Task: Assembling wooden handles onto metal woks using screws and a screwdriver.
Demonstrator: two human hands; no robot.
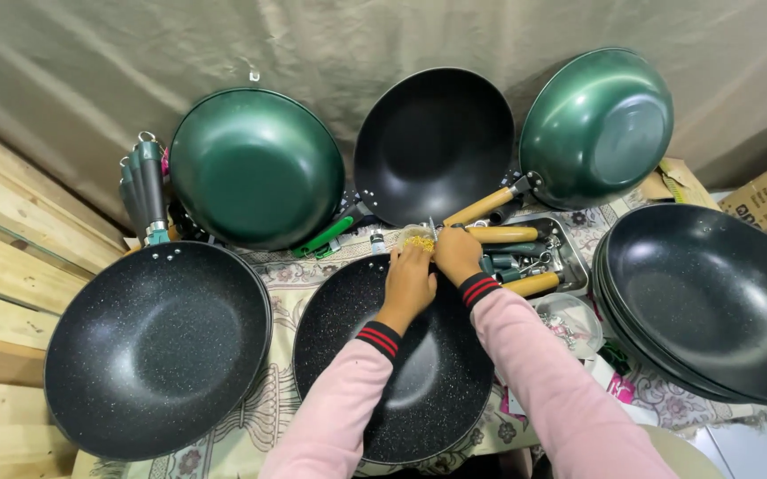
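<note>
A black speckled wok [401, 377] lies in front of me on a patterned cloth. Both my hands reach over its far rim. My left hand [408, 282] rests on the rim with its fingers at a small yellow piece [421, 241]. My right hand [456, 253] is closed around a thin metal tool [432, 229] that points up beside that piece. Pink sleeves with dark striped cuffs cover both arms. Whether the left fingers grip the yellow piece is hidden.
Another black speckled wok [157, 346] sits at left, and a stack of black woks [707, 302] at right. Green woks [255, 167] [596, 129] and a black one [432, 142] lean on the draped wall. A metal tray [565, 257] holds wooden handles and screws. Wooden planks [2, 257] lie left.
</note>
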